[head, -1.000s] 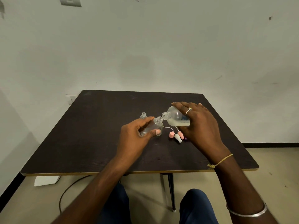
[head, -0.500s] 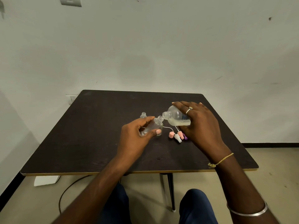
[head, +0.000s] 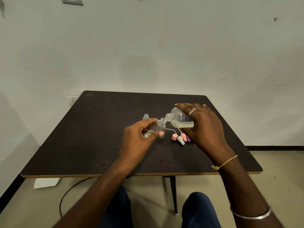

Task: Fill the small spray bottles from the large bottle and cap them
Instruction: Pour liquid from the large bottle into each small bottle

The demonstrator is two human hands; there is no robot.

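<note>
Dark table (head: 92, 145): holds everything, so any spill lands on its top.
Spare bottle (head: 145, 116): upright and uncapped at the far left, behind the left hand, probably waiting its turn.
Left hand (head: 139, 140): fingers and thumb pinch the small bottle (head: 158, 128) above the table.
Small bottle: tilted, long axis up and to the right, mouth turned to meet the pour.
Large bottle (head: 180, 120): nearly on its side, neck pointing left and slightly down, lip touching the small mouth; pale liquid pools along its lower side.
Spray caps (head: 180, 139): lying loose beneath the large bottle, handy for capping.
Right hand (head: 202, 127): wrapped over the large bottle's body, steadying the tilt.
</note>
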